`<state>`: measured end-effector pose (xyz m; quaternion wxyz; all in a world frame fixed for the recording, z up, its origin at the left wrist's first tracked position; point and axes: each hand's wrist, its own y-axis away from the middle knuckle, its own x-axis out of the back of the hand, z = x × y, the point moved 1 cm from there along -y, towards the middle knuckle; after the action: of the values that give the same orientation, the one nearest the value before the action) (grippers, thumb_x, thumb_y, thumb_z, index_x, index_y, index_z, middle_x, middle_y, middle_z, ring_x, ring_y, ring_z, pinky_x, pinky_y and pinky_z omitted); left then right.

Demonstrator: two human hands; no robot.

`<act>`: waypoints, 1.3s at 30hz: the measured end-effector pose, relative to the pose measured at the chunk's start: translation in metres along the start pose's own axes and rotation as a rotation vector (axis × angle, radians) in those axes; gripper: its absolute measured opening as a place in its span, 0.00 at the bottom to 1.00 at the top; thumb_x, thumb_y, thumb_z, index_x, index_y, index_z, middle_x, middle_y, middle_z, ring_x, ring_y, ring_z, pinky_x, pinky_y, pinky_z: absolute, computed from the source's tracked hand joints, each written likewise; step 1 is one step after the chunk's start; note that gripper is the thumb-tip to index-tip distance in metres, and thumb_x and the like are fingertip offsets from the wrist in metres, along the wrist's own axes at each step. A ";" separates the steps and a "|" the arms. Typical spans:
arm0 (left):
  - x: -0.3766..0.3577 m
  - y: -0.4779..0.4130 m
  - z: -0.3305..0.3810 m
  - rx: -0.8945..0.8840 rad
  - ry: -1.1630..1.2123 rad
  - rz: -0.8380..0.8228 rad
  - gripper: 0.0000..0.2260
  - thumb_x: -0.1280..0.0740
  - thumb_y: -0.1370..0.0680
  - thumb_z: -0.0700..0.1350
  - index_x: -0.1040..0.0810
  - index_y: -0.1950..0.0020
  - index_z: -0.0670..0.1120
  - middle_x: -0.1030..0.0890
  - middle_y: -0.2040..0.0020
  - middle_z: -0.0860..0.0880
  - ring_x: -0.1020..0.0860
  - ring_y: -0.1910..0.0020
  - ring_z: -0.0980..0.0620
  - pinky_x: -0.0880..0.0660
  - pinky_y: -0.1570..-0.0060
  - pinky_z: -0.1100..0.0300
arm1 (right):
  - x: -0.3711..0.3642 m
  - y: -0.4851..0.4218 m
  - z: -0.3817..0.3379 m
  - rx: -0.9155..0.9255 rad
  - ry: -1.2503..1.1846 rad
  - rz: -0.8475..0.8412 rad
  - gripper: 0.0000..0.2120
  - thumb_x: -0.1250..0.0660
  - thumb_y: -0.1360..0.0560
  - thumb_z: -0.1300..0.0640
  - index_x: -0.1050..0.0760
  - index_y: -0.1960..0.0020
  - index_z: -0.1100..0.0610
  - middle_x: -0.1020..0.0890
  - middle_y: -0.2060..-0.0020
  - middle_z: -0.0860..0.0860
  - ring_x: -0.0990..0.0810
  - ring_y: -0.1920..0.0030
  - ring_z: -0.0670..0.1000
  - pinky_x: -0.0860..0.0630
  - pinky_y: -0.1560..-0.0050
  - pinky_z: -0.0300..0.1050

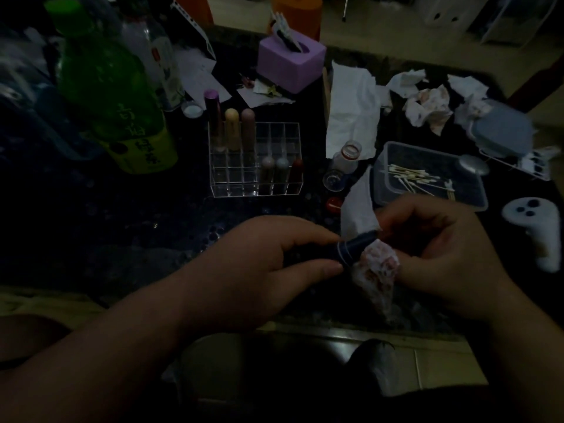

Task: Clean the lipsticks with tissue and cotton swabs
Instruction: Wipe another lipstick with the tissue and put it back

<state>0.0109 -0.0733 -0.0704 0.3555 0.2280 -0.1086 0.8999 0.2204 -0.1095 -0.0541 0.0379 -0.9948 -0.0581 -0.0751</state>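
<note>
My left hand [268, 264] grips a dark lipstick tube [351, 248] with thin pale rings, lying sideways near the table's front edge. My right hand [439, 254] holds a stained tissue [378, 270] pressed around the tube's right end, so the tip is hidden. A clear acrylic organizer [253, 187] in the middle holds several lipsticks [232, 129] upright. A clear plastic box [384, 190] behind my right hand contains cotton swabs [412, 178]. A clean white tissue [351, 111] lies behind it.
Crumpled stained tissues [430, 108] lie at the back right. A purple tissue box [290, 62] stands at the back, a green bottle [113, 93] at the left. A small jar [346, 157] and a white controller [540, 230] sit nearby. The scene is dim.
</note>
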 end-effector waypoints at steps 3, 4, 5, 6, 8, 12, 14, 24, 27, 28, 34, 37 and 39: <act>-0.006 0.001 0.000 0.027 0.158 0.095 0.10 0.25 0.26 0.45 0.16 0.46 0.55 0.15 0.52 0.58 0.16 0.54 0.60 0.21 0.53 0.63 | -0.007 -0.001 0.003 -0.040 -0.097 0.012 0.17 0.20 0.39 0.41 0.17 0.60 0.51 0.15 0.66 0.52 0.17 0.67 0.49 0.20 0.66 0.40; -0.008 0.002 0.000 0.065 0.290 0.086 0.10 0.25 0.27 0.43 0.16 0.48 0.54 0.14 0.53 0.55 0.15 0.57 0.56 0.20 0.56 0.60 | -0.009 -0.001 0.004 -0.065 -0.142 0.018 0.18 0.19 0.41 0.41 0.17 0.60 0.52 0.16 0.66 0.54 0.17 0.67 0.50 0.21 0.67 0.41; -0.010 0.002 0.001 0.100 0.417 0.074 0.10 0.26 0.27 0.42 0.16 0.49 0.54 0.14 0.54 0.51 0.15 0.61 0.52 0.20 0.59 0.58 | -0.012 -0.001 0.006 -0.092 -0.186 0.022 0.18 0.19 0.42 0.42 0.16 0.60 0.52 0.16 0.67 0.54 0.17 0.67 0.50 0.21 0.67 0.41; -0.011 0.002 0.001 0.132 0.513 0.068 0.09 0.26 0.28 0.42 0.16 0.50 0.52 0.14 0.56 0.48 0.15 0.64 0.48 0.20 0.62 0.56 | -0.015 0.000 0.007 -0.111 -0.221 0.025 0.18 0.19 0.43 0.42 0.16 0.59 0.51 0.15 0.67 0.53 0.17 0.67 0.49 0.21 0.66 0.41; -0.009 0.000 0.003 0.165 0.551 0.035 0.07 0.28 0.27 0.42 0.17 0.50 0.51 0.14 0.56 0.46 0.16 0.65 0.47 0.20 0.61 0.56 | -0.018 0.000 0.009 -0.136 -0.251 0.042 0.17 0.20 0.42 0.42 0.15 0.58 0.49 0.15 0.65 0.51 0.17 0.65 0.46 0.21 0.64 0.39; -0.005 -0.001 0.003 0.201 0.355 -0.132 0.06 0.33 0.20 0.45 0.17 0.47 0.53 0.15 0.58 0.50 0.16 0.59 0.54 0.21 0.54 0.61 | -0.022 0.001 0.010 -0.112 -0.201 0.015 0.12 0.22 0.35 0.48 0.15 0.56 0.54 0.14 0.61 0.54 0.16 0.61 0.47 0.21 0.61 0.39; -0.006 -0.001 0.003 0.221 0.322 -0.153 0.06 0.32 0.20 0.46 0.17 0.46 0.53 0.15 0.57 0.51 0.16 0.58 0.55 0.20 0.53 0.57 | -0.023 0.001 0.012 -0.101 -0.152 0.032 0.13 0.23 0.34 0.50 0.18 0.58 0.59 0.17 0.62 0.61 0.18 0.62 0.48 0.21 0.62 0.39; -0.018 0.004 0.009 0.234 0.217 0.176 0.09 0.22 0.30 0.46 0.21 0.60 0.57 0.17 0.62 0.62 0.19 0.65 0.65 0.27 0.65 0.72 | -0.022 -0.001 0.006 -0.026 -0.045 0.042 0.26 0.26 0.32 0.43 0.22 0.54 0.67 0.21 0.60 0.67 0.19 0.62 0.57 0.22 0.61 0.45; -0.015 -0.001 0.002 0.254 0.382 -0.022 0.07 0.25 0.26 0.46 0.17 0.50 0.54 0.14 0.53 0.57 0.17 0.54 0.61 0.21 0.52 0.62 | -0.020 -0.001 0.007 -0.035 -0.063 0.044 0.26 0.25 0.32 0.43 0.22 0.54 0.67 0.21 0.60 0.68 0.19 0.63 0.58 0.21 0.62 0.45; -0.013 -0.002 0.001 0.250 0.436 -0.116 0.08 0.28 0.24 0.45 0.17 0.45 0.53 0.14 0.49 0.55 0.17 0.51 0.60 0.21 0.48 0.59 | -0.018 -0.001 0.009 -0.044 -0.077 0.043 0.27 0.25 0.33 0.42 0.23 0.54 0.67 0.21 0.60 0.68 0.20 0.63 0.56 0.22 0.62 0.45; -0.013 -0.003 -0.004 0.277 0.463 -0.190 0.08 0.32 0.21 0.45 0.16 0.44 0.48 0.14 0.51 0.51 0.16 0.56 0.57 0.21 0.54 0.60 | -0.017 -0.002 0.015 -0.121 -0.053 0.019 0.21 0.23 0.34 0.44 0.20 0.59 0.63 0.20 0.66 0.64 0.20 0.66 0.51 0.23 0.65 0.41; -0.017 -0.004 -0.006 0.294 0.451 -0.134 0.07 0.31 0.21 0.45 0.15 0.46 0.48 0.13 0.52 0.50 0.16 0.57 0.56 0.21 0.54 0.59 | -0.020 -0.002 0.015 -0.123 -0.055 0.052 0.12 0.23 0.33 0.50 0.21 0.66 0.57 0.20 0.72 0.51 0.22 0.70 0.45 0.25 0.68 0.36; -0.018 -0.005 -0.007 0.312 0.442 -0.079 0.06 0.29 0.22 0.45 0.15 0.47 0.47 0.13 0.54 0.50 0.15 0.57 0.52 0.19 0.54 0.55 | -0.021 -0.002 0.015 -0.177 -0.086 0.095 0.13 0.22 0.33 0.50 0.21 0.66 0.58 0.20 0.71 0.53 0.22 0.70 0.47 0.25 0.69 0.38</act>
<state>0.0239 -0.0775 -0.0853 0.3662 0.0821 0.1205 0.9190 0.2013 -0.1083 -0.0722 -0.0491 -0.9982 -0.0054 -0.0353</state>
